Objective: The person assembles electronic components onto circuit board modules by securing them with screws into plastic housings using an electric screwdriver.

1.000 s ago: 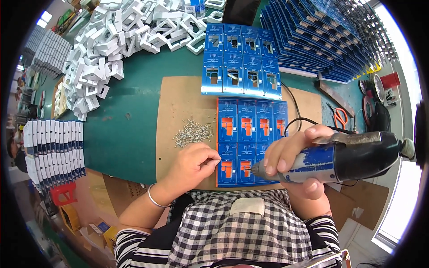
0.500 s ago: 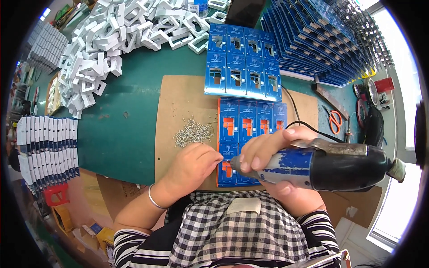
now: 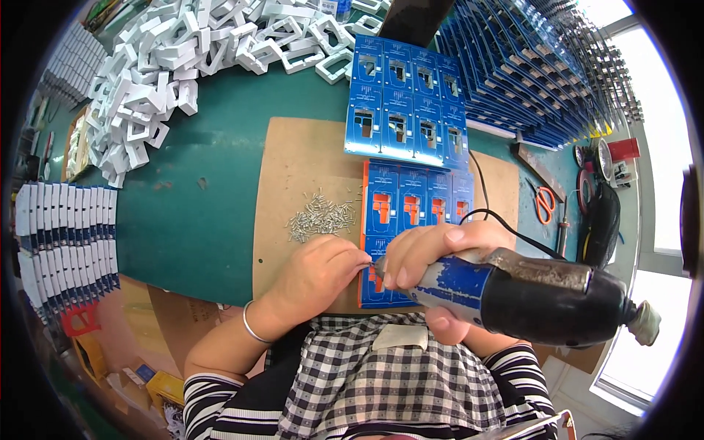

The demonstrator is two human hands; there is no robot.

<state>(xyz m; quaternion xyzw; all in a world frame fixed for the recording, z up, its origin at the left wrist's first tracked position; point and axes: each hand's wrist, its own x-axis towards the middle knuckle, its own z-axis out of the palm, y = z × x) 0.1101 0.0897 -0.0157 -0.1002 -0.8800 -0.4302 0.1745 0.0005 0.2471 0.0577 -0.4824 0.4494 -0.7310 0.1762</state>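
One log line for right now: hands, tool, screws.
right hand: gripping power screwdriver over nearer blue panel | left hand: pinched at panel's left side, contents unclear | screws: loose pile on brown board

One brown board (image 3: 293,176). On/over it: one left hand (image 3: 312,275), one right hand (image 3: 458,238), one power tool (image 3: 546,304), two blue panels (image 3: 411,104), metal pins (image 3: 323,218) uncountable. Right of it: one orange-handled scissors (image 3: 544,205). Beyond-left: white frames (image 3: 176,53), dozens.

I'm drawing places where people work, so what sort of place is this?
Probably an assembly workshop: the right hand holds a blue, grey and black cylindrical power tool, and beyond are a heap of white rectangular plastic-looking frames and stacked flat blue panels.
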